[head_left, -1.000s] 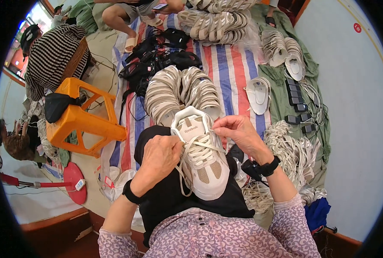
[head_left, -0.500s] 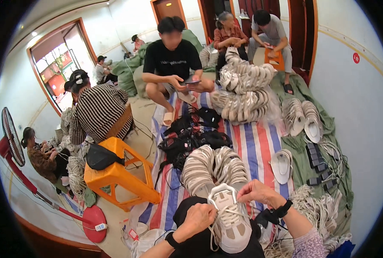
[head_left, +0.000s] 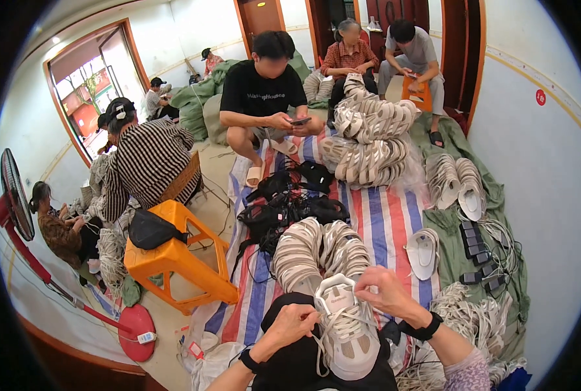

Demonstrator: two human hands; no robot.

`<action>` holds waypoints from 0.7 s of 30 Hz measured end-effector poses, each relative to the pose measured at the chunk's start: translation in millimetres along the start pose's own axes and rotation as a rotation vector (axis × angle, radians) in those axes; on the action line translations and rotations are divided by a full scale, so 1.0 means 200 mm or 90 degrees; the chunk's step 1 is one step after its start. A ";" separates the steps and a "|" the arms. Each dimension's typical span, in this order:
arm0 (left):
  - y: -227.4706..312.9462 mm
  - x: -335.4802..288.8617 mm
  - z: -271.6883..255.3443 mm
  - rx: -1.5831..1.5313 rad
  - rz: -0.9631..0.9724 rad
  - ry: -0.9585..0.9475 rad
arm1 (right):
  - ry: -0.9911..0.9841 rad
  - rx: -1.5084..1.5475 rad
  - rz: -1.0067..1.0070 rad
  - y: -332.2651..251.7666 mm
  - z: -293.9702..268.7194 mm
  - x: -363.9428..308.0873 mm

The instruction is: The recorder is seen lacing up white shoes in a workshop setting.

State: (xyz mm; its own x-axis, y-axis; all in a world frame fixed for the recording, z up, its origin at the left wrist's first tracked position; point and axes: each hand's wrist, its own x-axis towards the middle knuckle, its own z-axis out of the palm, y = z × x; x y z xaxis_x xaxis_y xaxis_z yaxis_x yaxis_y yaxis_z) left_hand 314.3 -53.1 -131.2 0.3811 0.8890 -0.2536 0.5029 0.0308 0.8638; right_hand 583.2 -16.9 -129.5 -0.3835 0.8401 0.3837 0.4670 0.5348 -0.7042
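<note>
A beige and white sneaker (head_left: pixel 354 357) rests on my dark-clothed lap, toe toward me. Its pale shoelace (head_left: pixel 344 324) crosses the tongue, and a loose length hangs down the left side. At the shoe's left edge, my left hand (head_left: pixel 292 326) is closed in a pinch on the shoelace. My right hand (head_left: pixel 393 298) pinches by the upper right of the collar, apparently on the other lace end; the thin strand between its fingertips is hard to see. Just beyond the shoe, two curved rows of nested sneaker uppers (head_left: pixel 298 251) lie on the striped sheet.
Black bags and straps (head_left: pixel 290 207) lie beyond the rows. An orange stool (head_left: pixel 173 251) and a red fan (head_left: pixel 136 332) stand left. At right are a single shoe (head_left: pixel 423 254), black blocks with cords (head_left: pixel 476 244) and piled laces (head_left: pixel 473 313). Several people sit or squat around.
Both hands have shifted slightly: the left a little away from the shoe's side, the right up a bit beside the collar. The view has tilted slightly, and the squatting person's head is lower over a phone.
</note>
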 end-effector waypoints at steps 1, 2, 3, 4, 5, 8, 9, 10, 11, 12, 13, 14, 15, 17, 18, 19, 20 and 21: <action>-0.02 0.00 0.00 -0.019 0.005 0.010 | -0.042 0.006 -0.003 -0.07 0.01 0.04; -0.02 0.00 0.01 -0.038 0.013 0.016 | -0.042 0.005 0.000 -0.09 0.05 0.05; -0.01 0.00 0.02 -0.039 0.014 0.016 | -0.122 -0.016 -0.001 -0.11 0.09 0.05; -0.01 0.01 0.03 -0.047 0.007 0.020 | -0.202 -0.038 -0.001 -0.12 0.13 0.05; 0.00 0.01 0.04 -0.054 0.000 0.024 | -0.210 -0.009 0.007 -0.11 0.15 0.05; -0.03 0.00 0.08 -0.030 0.042 0.083 | -0.273 0.055 0.018 -0.07 0.19 0.07; -0.03 0.00 0.09 -0.033 0.042 0.084 | -0.275 0.054 0.019 -0.07 0.19 0.08; -0.04 0.00 0.11 0.003 0.060 0.106 | -0.295 0.081 0.043 -0.08 0.18 0.08; -0.05 -0.01 0.12 0.039 0.077 0.126 | -0.315 0.108 0.069 -0.09 0.18 0.09; -0.04 -0.01 0.12 0.036 0.079 0.123 | -0.315 0.106 0.073 -0.09 0.17 0.09; -0.03 -0.01 0.12 0.056 0.108 0.144 | -0.335 0.095 0.080 -0.10 0.17 0.10; -0.02 -0.02 0.12 0.075 0.136 0.163 | -0.355 0.085 0.089 -0.12 0.17 0.09; -0.02 -0.04 0.10 0.083 0.084 0.143 | -0.354 0.084 0.092 -0.12 0.18 0.08; -0.05 -0.04 0.11 0.087 0.087 0.131 | -0.289 0.025 0.061 -0.15 0.21 0.05; -0.08 -0.04 0.11 0.090 0.087 0.125 | -0.296 0.029 0.069 -0.15 0.23 0.05; -0.11 -0.03 0.12 0.076 0.098 0.114 | -0.269 0.011 0.050 -0.15 0.24 0.05; -0.13 -0.01 0.11 0.081 0.093 0.110 | -0.244 -0.006 0.034 -0.14 0.26 0.04; -0.12 0.01 0.09 0.088 0.101 0.102 | -0.233 -0.021 -0.001 -0.10 0.29 0.03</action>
State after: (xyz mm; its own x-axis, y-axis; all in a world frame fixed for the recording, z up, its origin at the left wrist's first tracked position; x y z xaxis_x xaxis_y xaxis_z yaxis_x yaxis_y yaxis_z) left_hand 316.8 -61.0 -160.1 0.3419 0.9390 -0.0382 0.5521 -0.1679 0.8167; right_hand 525.5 -27.6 -148.3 -0.6413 0.7540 0.1420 0.4886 0.5440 -0.6822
